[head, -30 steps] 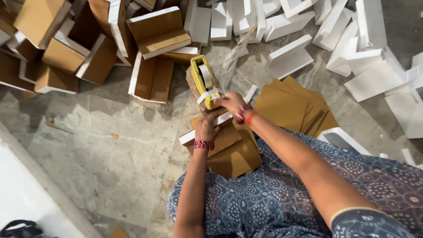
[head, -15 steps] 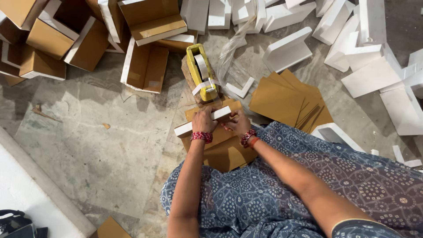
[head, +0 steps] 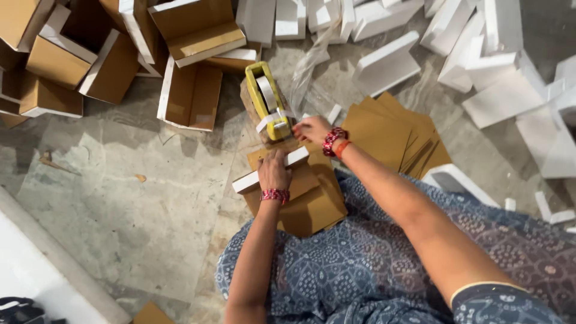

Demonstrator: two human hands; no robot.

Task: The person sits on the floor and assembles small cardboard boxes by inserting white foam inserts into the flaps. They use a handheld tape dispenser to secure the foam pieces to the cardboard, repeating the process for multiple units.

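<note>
My left hand (head: 274, 170) presses down on a long white strip (head: 252, 179) that lies across a folded brown cardboard piece (head: 312, 204) on the floor in front of my lap. My right hand (head: 311, 128) reaches forward to the yellow tape dispenser (head: 266, 99), fingers at its near end where the tape comes off. Whether the fingers pinch the tape end is hard to tell. Both wrists carry red bead bracelets.
A stack of flat brown cardboard sheets (head: 390, 135) lies to the right. Open brown boxes with white edges (head: 189, 96) crowd the upper left. White foam blocks (head: 387, 60) are scattered across the top and right. A pale ledge (head: 48, 264) runs along the lower left.
My right hand left the white strip and moved up to the tape dispenser. My left hand stayed on the strip. The camera view shifted slightly downward.
</note>
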